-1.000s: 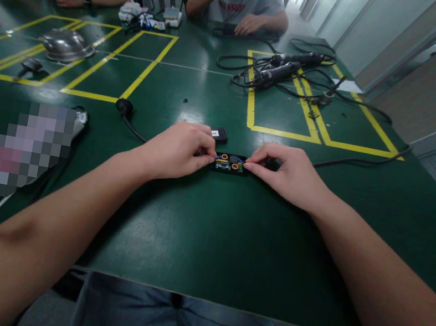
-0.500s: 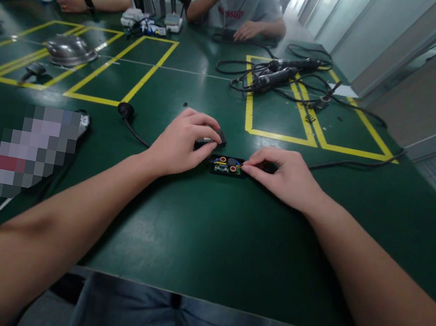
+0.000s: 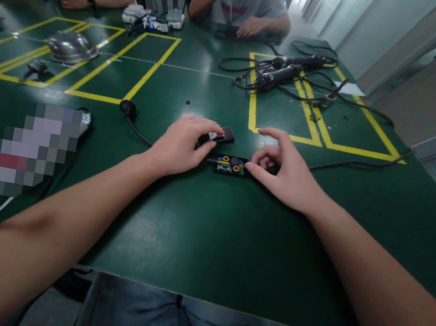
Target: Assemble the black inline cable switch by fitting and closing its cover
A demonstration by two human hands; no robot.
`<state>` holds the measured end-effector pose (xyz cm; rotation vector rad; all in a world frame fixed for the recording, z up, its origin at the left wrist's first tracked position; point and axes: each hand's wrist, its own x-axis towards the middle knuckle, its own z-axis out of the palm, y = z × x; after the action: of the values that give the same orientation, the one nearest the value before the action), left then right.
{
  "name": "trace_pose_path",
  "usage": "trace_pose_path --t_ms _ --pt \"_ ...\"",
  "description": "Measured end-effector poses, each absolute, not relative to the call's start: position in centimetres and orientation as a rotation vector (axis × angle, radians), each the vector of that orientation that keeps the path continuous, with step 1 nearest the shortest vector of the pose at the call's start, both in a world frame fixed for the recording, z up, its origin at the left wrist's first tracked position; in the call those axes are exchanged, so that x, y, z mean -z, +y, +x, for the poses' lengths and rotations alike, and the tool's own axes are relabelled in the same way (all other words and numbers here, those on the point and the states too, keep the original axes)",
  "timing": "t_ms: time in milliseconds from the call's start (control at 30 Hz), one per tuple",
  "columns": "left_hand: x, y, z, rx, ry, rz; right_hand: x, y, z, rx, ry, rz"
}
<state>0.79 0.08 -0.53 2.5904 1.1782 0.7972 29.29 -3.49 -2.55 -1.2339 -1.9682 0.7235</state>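
A small black case (image 3: 230, 166), its top off, lies on the green table and shows a circuit board with copper coils and coloured wires. Thumb and fingers of my left hand (image 3: 181, 145) grip a black ribbed cover (image 3: 223, 134), tilted just behind the case. At the case's right end is my right hand (image 3: 286, 172), index finger raised and apart from the thumb. Its thumb tip is at the case edge; whether it touches cannot be made out. A black cable with a plug (image 3: 127, 109) runs behind my left hand, and another cable (image 3: 353, 162) leads off right.
Black handheld tools with tangled cables (image 3: 279, 75) lie at the back right within yellow tape marks. A metal bowl-shaped part (image 3: 71, 49) sits far left. A blurred pale object (image 3: 30, 147) lies near my left arm. A person (image 3: 240, 9) works across the table.
My right index finger has lifted away from the thumb, opening the pinch at the case's right end. The cover in my left hand has shifted slightly right and shows more.
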Motion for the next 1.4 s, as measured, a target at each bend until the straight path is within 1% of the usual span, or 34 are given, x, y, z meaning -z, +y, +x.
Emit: trace_pose_path --t_ms 100,267,367,500,700,1167,1400 --pt "0.2 -1.0 1.3 -0.908 1.022 2.664 3.0 -3.4 29.3 -0.679 -1.951 -1.250" --pt "0.0 -2.1 1.9 -0.795 0.775 2.698 2.2 -3.6 29.3 -0.565 -2.110 -1.223" --pt "0.0 -2.1 1.9 -0.741 0.791 2.682 1.6 -3.7 29.3 -0.560 -2.193 -1.194" --pt "0.0 -1.9 1.8 -0.658 0.805 2.669 1.5 -3.8 29.2 -0.561 -2.159 -1.212" --pt "0.1 -2.0 2.0 -0.614 0.789 2.674 1.6 -3.8 29.2 -0.537 -2.196 -1.182" --pt "0.4 -2.1 2.4 -0.710 0.831 2.662 1.5 -3.9 29.2 -0.527 -2.170 -1.181" --pt "0.6 -1.9 2.3 -0.658 0.749 2.680 1.4 -3.8 29.3 -0.484 -2.199 -1.139"
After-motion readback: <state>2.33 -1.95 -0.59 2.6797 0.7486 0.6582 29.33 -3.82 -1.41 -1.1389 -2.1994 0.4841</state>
